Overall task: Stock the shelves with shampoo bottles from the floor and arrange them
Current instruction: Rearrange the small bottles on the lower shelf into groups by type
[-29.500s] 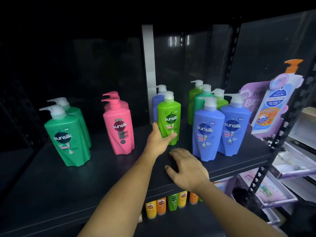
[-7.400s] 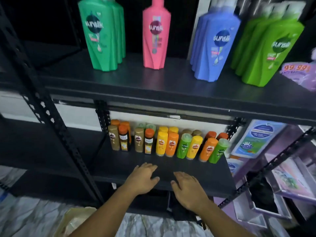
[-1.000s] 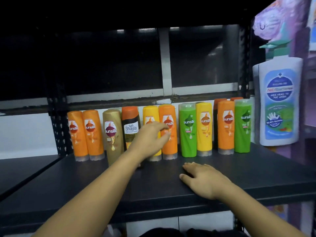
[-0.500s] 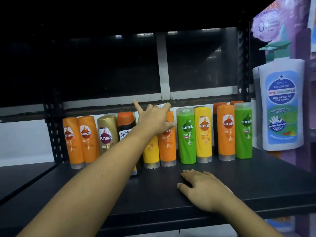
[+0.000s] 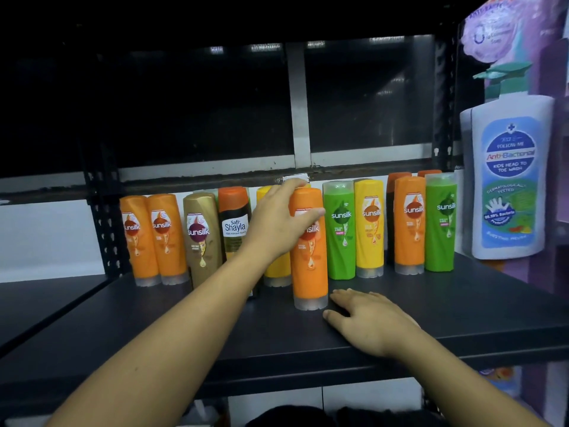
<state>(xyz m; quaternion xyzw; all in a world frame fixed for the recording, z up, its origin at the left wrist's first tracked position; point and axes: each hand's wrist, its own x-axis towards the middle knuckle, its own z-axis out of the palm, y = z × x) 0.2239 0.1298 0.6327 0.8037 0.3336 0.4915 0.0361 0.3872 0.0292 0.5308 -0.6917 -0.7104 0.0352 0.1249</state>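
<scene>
- gripping the orange bottle [image 5: 309, 266] up top with left hand [image 5: 278, 220], forward of the row of bottles [image 5: 369, 226]
- resting right hand [image 5: 369, 325] flat, fingers loose, on the shelf [image 5: 462, 303] beside it

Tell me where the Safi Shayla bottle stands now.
In the head view, the Safi Shayla bottle stands left of centre on the shelf, right of the gold bottle and partly behind the left hand, which grips an orange bottle.

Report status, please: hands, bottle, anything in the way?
Left hand grips orange bottle, forward of the row. Right hand flat on shelf, beside its base.
</scene>
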